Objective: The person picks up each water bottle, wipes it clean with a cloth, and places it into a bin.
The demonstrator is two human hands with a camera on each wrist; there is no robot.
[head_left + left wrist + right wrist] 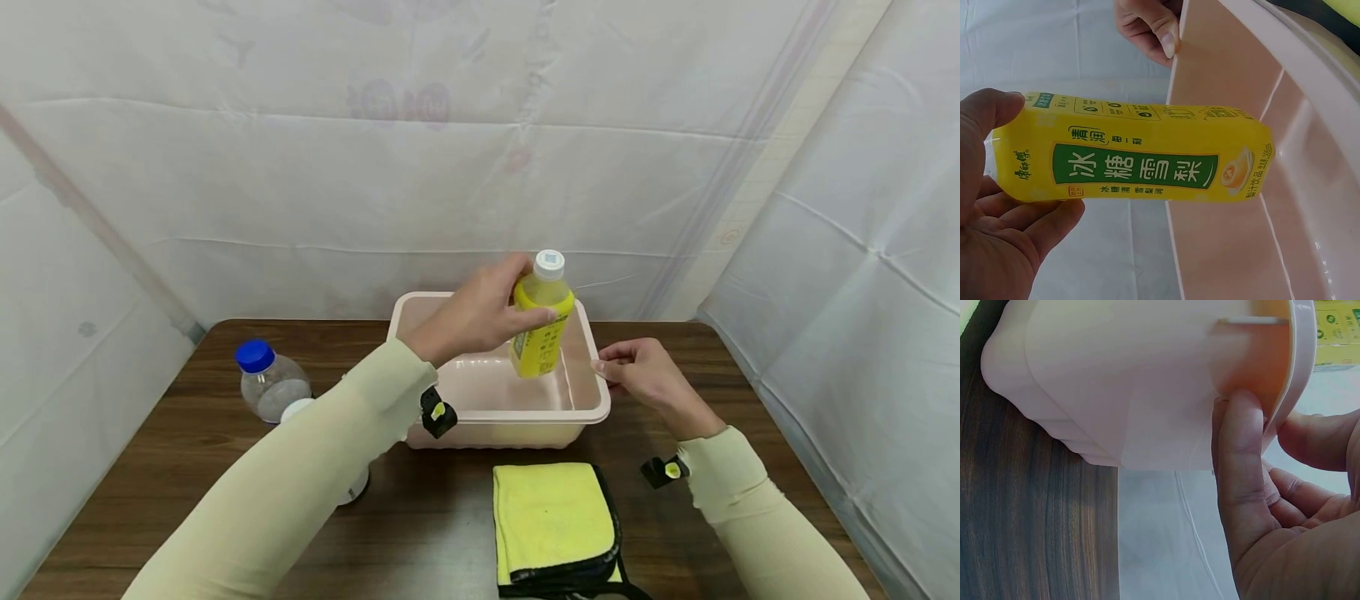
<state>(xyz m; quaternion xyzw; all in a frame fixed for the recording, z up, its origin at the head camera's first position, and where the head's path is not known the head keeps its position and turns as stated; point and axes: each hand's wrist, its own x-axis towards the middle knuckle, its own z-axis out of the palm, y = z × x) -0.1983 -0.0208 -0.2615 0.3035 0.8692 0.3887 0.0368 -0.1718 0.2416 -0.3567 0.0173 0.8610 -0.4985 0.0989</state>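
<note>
The yellow bottle [540,343] is gripped over the tub [517,416] by the left hand [486,310] — not yet set down — with the right rim [602,397] pinched by the right hand [651,377].

The desk [431,542] has dark brown wood grain and rounded far corners. Behind it, the far wall [300,183] is a whitish sheet with creases and faint reddish prints. Similar pale sheets make the left wall [67,350] and the right wall [847,333]. Soft light gives a dull shine on the desk's near part.
</note>
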